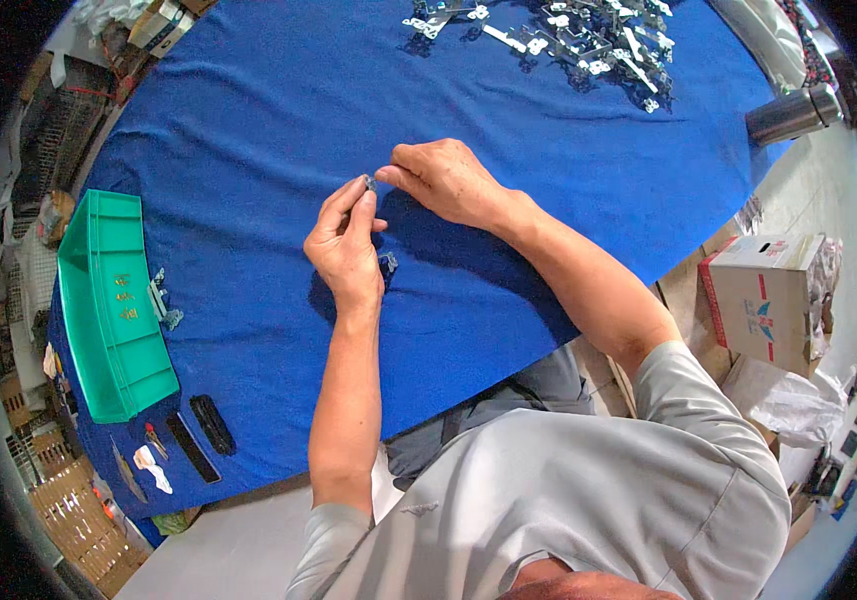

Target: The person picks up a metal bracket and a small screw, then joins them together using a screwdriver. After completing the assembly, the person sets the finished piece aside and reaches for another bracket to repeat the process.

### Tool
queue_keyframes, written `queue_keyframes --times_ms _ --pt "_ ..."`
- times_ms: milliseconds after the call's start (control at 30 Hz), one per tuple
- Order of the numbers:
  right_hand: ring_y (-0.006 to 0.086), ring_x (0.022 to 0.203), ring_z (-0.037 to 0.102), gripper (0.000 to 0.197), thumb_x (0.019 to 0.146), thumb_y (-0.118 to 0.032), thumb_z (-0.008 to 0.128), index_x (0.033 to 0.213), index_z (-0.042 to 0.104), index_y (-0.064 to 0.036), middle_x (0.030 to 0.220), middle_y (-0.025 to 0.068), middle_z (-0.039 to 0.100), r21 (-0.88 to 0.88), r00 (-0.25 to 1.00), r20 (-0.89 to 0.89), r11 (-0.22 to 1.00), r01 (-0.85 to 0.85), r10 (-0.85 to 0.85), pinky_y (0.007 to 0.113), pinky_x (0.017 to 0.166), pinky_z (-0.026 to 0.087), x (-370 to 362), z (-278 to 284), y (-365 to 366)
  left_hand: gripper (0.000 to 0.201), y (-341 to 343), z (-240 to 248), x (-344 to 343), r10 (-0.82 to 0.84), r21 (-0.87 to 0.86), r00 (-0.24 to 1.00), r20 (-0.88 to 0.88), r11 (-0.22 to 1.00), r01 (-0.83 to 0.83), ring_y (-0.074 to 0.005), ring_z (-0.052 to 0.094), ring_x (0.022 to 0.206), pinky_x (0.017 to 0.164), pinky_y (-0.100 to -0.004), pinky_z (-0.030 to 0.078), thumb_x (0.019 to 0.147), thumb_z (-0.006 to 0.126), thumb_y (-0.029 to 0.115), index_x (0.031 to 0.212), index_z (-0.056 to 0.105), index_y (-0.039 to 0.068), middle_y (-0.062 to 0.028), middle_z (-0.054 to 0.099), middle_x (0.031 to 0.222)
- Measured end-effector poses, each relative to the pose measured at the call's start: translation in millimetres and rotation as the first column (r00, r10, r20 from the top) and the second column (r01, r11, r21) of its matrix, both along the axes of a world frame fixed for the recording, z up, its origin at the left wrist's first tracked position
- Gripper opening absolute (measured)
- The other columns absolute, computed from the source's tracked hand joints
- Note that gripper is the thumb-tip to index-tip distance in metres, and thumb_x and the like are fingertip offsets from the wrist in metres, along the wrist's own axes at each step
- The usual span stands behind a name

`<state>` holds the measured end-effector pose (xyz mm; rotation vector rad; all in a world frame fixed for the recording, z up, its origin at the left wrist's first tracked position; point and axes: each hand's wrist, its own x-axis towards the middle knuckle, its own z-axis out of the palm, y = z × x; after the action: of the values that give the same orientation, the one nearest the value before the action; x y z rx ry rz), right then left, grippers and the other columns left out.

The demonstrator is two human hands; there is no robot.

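Observation:
Over the middle of the blue cloth (269, 130), my left hand (349, 245) pinches a small dark metal piece (372, 184) between thumb and fingertips. My right hand (449, 182) meets it from the right, its thumb and forefinger closed together at the piece. Whether the right fingertips hold a separate tiny part is hidden. Beside my left palm a small metal part (388, 264) shows, partly covered by the hand; I cannot tell whether it lies on the cloth. At the far right is a heap of metal brackets (599, 50), silvery and dark.
On the left stands a green tray (151, 368) with several small brass-coloured pieces (125, 297). Metal brackets (162, 300) lie against its right side. Nearer are a black strip (192, 448), a black coiled item (212, 424) and tweezers (129, 472). A steel flask (794, 115) and a cardboard box (764, 300) are at right.

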<state>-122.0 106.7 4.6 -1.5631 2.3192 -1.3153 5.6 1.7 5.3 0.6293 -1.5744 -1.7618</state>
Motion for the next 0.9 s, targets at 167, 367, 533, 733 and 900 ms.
queue_keyframes --times_ms 167,367,533,733,900 --pt "0.041 0.066 0.062 0.032 0.095 -0.029 0.058 0.077 0.056 -0.0026 0.068 0.0195 0.062 0.006 1.0 -0.029 1.0 0.009 -0.009 0.05 0.057 0.046 0.6 -2.7 -1.3 0.019 -2.2 -1.2 0.8 -0.024 0.061 0.996 0.087 0.998 0.018 -0.0089 0.063 0.073 0.055 -0.0212 0.053 0.086 0.068 -0.003 0.105 0.071 -0.004 -0.0112 0.069 0.105" --pt "0.0415 0.064 0.062 0.031 0.095 -0.029 0.057 0.078 0.055 -0.0025 0.065 0.0189 0.062 0.045 0.998 0.044 0.998 -0.045 0.044 0.051 0.056 0.046 -5.5 1.7 1.5 0.02 0.2 3.5 0.0 -0.019 -0.034 0.999 0.029 0.999 0.02 -0.01 0.064 0.074 0.056 -0.0208 0.053 0.086 0.068 -0.002 0.105 0.071 -0.004 -0.0105 0.07 0.102" --pt "0.0408 0.067 0.063 0.031 0.095 -0.027 0.056 0.077 0.053 -0.0022 0.069 0.0193 0.063 0.07 0.998 -0.018 0.996 0.058 -0.057 0.051 0.057 0.047 10.2 1.7 -3.0 0.02 -3.2 0.5 1.2 -0.002 0.105 0.999 0.047 0.994 -0.003 -0.0106 0.064 0.074 0.058 -0.0207 0.053 0.085 0.067 -0.004 0.105 0.071 -0.004 -0.0109 0.071 0.1" --pt "0.0387 0.067 0.06 0.027 0.095 -0.023 0.059 0.079 0.052 -0.0024 0.069 0.0175 0.058 0.021 0.998 -0.054 1.0 -0.008 0.009 0.047 0.058 0.045 1.7 4.5 0.5 0.02 -3.0 4.5 -1.0 -0.021 0.141 0.999 0.042 0.99 0.015 -0.0106 0.064 0.074 0.06 -0.0208 0.053 0.085 0.067 -0.004 0.105 0.07 -0.006 -0.0113 0.071 0.098" --pt "0.0349 0.076 0.064 0.018 0.093 -0.02 0.061 0.09 0.056 -0.0027 0.078 0.0144 0.063 0.036 1.0 -0.018 0.999 -0.019 0.019 0.043 0.063 0.049 4.3 7.9 1.5 0.019 -1.7 2.1 -0.1 -0.009 0.154 1.0 0.0 0.988 0.009 -0.011 0.064 0.075 0.062 -0.022 0.055 0.086 0.068 -0.003 0.105 0.07 -0.006 -0.0111 0.071 0.098"
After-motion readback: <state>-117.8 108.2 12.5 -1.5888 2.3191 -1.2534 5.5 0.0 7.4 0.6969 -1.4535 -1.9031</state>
